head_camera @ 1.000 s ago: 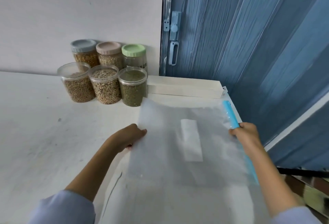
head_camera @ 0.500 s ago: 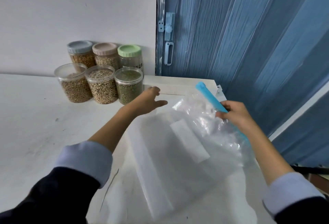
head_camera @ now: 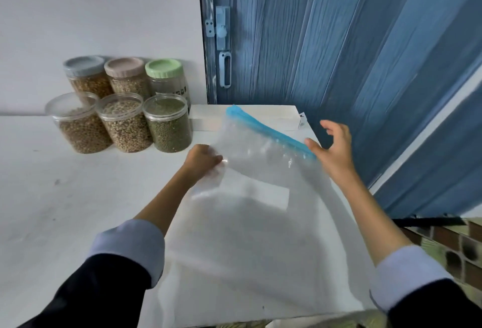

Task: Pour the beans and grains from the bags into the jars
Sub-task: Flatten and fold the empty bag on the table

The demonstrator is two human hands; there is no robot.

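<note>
A large empty clear zip bag (head_camera: 250, 223) with a blue seal strip (head_camera: 268, 132) lies over the white table (head_camera: 52, 197), its top end raised. My left hand (head_camera: 203, 162) grips the bag's left edge just below the strip. At the strip's right end is my right hand (head_camera: 336, 150), thumb touching it and fingers spread. Three lidless jars stand at the back left: brown grains (head_camera: 80, 129), pale beans (head_camera: 125, 127), green beans (head_camera: 169, 127). Behind them stand jars with a grey lid (head_camera: 84, 67), a pink lid (head_camera: 124, 67) and a green lid (head_camera: 163, 68).
A long white box (head_camera: 247, 116) lies along the table's back edge behind the bag. A blue folding door (head_camera: 339, 67) with a latch stands behind and to the right. The table's right edge runs under my right arm, with patterned floor below.
The bag went from lying flat, to crumpled and lifted, to spread with its strip raised. My left hand came back from the box to the bag's left edge. My right hand's fingers spread.
</note>
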